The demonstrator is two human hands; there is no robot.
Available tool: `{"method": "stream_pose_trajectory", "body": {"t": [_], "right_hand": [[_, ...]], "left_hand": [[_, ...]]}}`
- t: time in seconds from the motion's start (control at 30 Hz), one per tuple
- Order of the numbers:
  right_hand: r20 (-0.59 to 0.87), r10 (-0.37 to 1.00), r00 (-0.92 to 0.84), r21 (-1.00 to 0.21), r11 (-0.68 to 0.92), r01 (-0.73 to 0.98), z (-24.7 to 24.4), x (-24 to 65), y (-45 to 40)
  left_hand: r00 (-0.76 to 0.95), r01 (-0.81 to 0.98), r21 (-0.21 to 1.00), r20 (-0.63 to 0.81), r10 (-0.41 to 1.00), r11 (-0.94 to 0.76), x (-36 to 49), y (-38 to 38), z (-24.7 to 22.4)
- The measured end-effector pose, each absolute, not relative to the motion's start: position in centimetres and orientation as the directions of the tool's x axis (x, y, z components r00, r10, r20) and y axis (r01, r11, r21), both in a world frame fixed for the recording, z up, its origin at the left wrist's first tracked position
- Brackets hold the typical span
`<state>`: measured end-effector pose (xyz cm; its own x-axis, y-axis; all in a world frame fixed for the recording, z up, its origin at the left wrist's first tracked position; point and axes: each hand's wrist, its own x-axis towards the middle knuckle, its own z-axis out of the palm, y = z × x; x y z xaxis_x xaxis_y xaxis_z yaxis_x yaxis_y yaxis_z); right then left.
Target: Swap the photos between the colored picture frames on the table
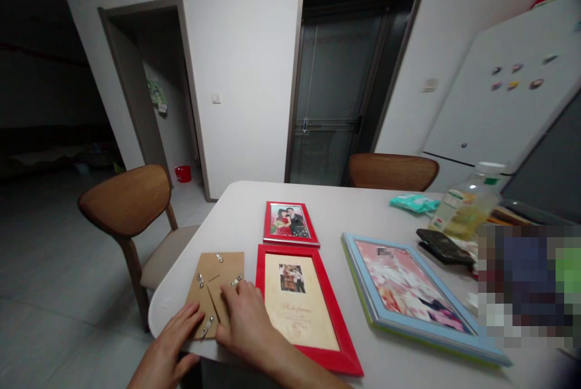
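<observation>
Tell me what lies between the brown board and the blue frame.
The larger red frame, its lower left corner under the right forearm; the head view shows it.

Behind the pale table [354, 201], a white wall [249, 74] holds two dark-framed doorways. Left of the table, a wooden chair [129, 201] stands on grey tiled floor [49, 292]; beyond its right side rises a white refrigerator [508, 92]. The far left is dim.

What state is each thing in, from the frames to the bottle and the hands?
Brown board: flat, metal clips showing
Small red frame: flat, face up
Large red frame: flat, face up
Blue frame: face up
Bottle: partly full
Turquoise packet: lying down
Left hand: resting on the board
Right hand: touching the board
</observation>
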<state>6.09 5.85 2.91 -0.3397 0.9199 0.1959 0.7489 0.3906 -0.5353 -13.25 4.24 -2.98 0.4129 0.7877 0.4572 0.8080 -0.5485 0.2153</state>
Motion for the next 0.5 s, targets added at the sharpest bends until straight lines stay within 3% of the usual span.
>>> {"method": "stream_pose_trajectory", "body": {"t": [0.13,0.27,0.37,0.5], "right_hand": [[0.258,0.899,-0.354,-0.699,0.427,0.574,4.8,7.8,5.0],[0.294,0.91,-0.294,-0.749,0.41,0.521,7.2,12.1,3.3],[0.242,0.939,-0.244,-0.741,0.341,0.578,6.9,16.0,2.4],[0.164,0.974,-0.157,-0.698,0.227,0.679,4.8,20.2,2.0]], "left_hand": [[0.452,0.761,0.174,0.549,0.703,-0.625,-13.2,4.2,0.1],[0.483,0.697,0.18,0.598,0.64,-0.695,-9.4,3.6,3.6],[0.545,0.614,0.268,0.535,0.645,-0.742,-4.9,3.7,3.7],[0.594,0.592,0.427,0.342,0.728,-0.684,0.2,4.5,1.9]]}}
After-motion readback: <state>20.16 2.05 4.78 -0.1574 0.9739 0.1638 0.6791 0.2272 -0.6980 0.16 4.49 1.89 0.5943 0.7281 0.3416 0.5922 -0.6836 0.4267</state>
